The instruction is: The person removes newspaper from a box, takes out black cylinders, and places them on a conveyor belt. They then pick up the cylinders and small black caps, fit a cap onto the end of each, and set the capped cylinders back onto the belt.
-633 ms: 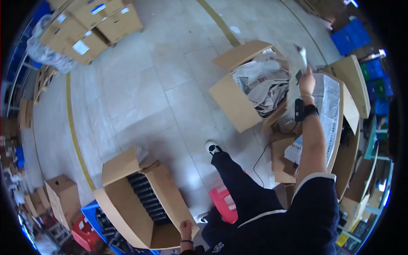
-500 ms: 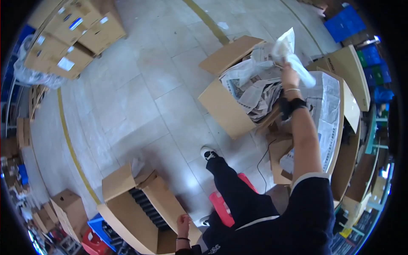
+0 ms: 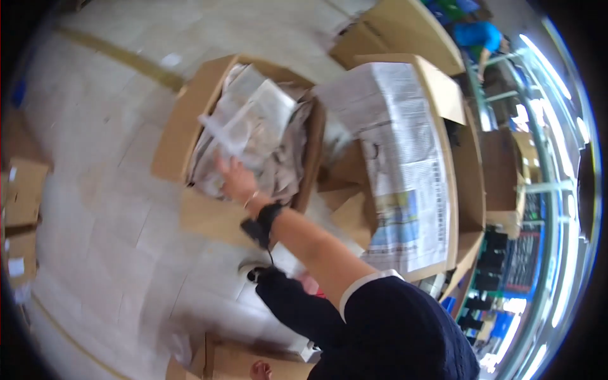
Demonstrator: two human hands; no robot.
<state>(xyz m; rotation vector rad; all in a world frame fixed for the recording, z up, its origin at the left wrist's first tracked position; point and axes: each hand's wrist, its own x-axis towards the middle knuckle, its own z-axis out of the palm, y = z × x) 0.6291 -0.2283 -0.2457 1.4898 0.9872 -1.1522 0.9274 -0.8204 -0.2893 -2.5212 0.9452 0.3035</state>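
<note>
Head view: your right hand (image 3: 237, 180) reaches out over a brown cardboard carton with its flaps folded out (image 3: 170, 136), packed with crumpled grey-white newspaper sheets (image 3: 282, 161). Fingers extended and parted, blurred; grip looks released, nothing clearly pinched. Just past the fingertips, on top of the paper, lies a whitish, translucent strip of thin sheeting (image 3: 225, 136); contact with it cannot be told. Your left hand (image 3: 261, 370) shows only in part at the lower edge, near a brown cardboard box (image 3: 221, 358); its grip cannot be made out. Right of the packed carton, a large sheet of printed newspaper (image 3: 408, 158) drapes over a second brown carton (image 3: 451, 215). Step in hand, as judged: handling loose material at the top of the packed carton, either laying down or taking up; one cannot say which. Next move seems to call for a light touch: pinch a single layer, or draw the fingers clear without dragging neighbouring sheets over the rim.
</note>
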